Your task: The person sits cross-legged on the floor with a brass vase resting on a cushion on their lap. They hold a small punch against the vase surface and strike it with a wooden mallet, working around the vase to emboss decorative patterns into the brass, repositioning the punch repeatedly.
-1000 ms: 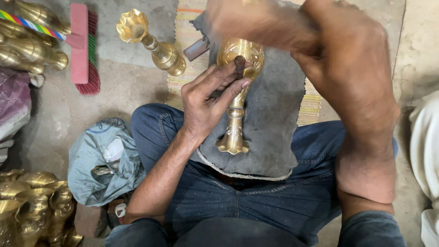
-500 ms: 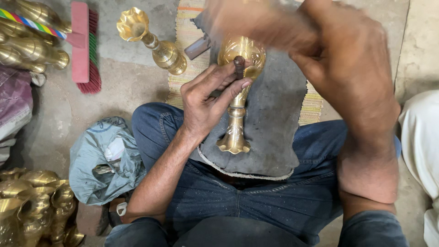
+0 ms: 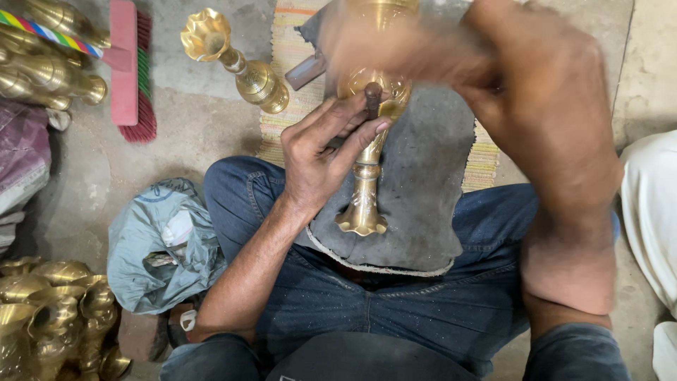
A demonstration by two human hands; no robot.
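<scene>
— Hands, what state?
— Left hand [image 3: 321,159] pinches a dark punch [image 3: 372,97] against the brass vase [image 3: 367,176], which lies just beneath it on grey cloth [image 3: 423,204]. Right hand [image 3: 522,92], above, blurred: cannot tell.

Lying crumpled on the floor by the left knee: a grey-blue plastic bag [image 3: 163,247], creased and slumping, showing a pale patch with some print and bits of wrapping inside its open mouth. Sitting near brass pieces at the bottom left corner. No signs or screens showing.
</scene>
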